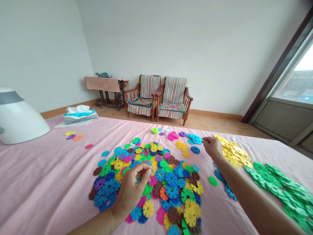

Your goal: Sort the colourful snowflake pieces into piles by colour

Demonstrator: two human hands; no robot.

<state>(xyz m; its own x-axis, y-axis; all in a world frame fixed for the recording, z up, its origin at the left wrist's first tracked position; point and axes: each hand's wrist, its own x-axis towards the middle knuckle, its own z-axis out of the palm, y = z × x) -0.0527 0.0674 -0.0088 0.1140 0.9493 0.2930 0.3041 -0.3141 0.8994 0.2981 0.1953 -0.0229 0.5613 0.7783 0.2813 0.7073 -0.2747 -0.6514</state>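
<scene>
Mixed pile (171, 179) of thin, notched, plastic-looking discs, spread on creased pink cloth (58, 182). The left hand (130, 186) was over the pile, thumb and forefinger nearly meeting; whether they gripped a disc could not be told. The right hand (213, 147), fingers bent together, was beyond the pile to its right, near light-blue discs (195, 139); its grip was likewise unclear. Yellow discs (233, 153) and green discs (281, 182) lay right of the pile. Overlapping rims probably called for a light, single-disc edge pinch.
</scene>
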